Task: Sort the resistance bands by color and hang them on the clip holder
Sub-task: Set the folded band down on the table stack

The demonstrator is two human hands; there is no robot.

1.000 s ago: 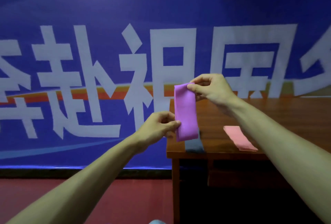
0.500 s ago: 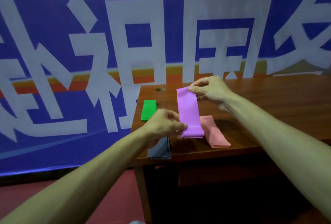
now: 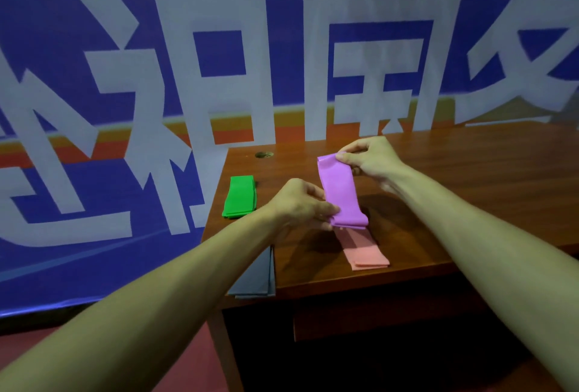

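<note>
A purple resistance band (image 3: pixel 340 192) is stretched flat between both hands, just above the wooden table (image 3: pixel 470 178). My right hand (image 3: pixel 371 159) pinches its far end. My left hand (image 3: pixel 299 203) pinches its near end. A pink band (image 3: pixel 363 250) lies on the table under the purple one's near end. A green band (image 3: pixel 239 195) lies flat near the table's left edge. A grey band (image 3: pixel 258 275) rests at the front left corner, overhanging the edge and partly hidden by my left forearm. No clip holder is in view.
A round cable hole (image 3: pixel 264 155) sits near the table's far left corner. A blue banner with large white characters (image 3: pixel 219 62) covers the wall behind. Red floor (image 3: pixel 194 357) lies below, left of the table leg.
The view has dropped and swung right, so the tabletop, green band and grey band show fully. Both hands have lowered the purple band towards the table, over the pink band.
</note>
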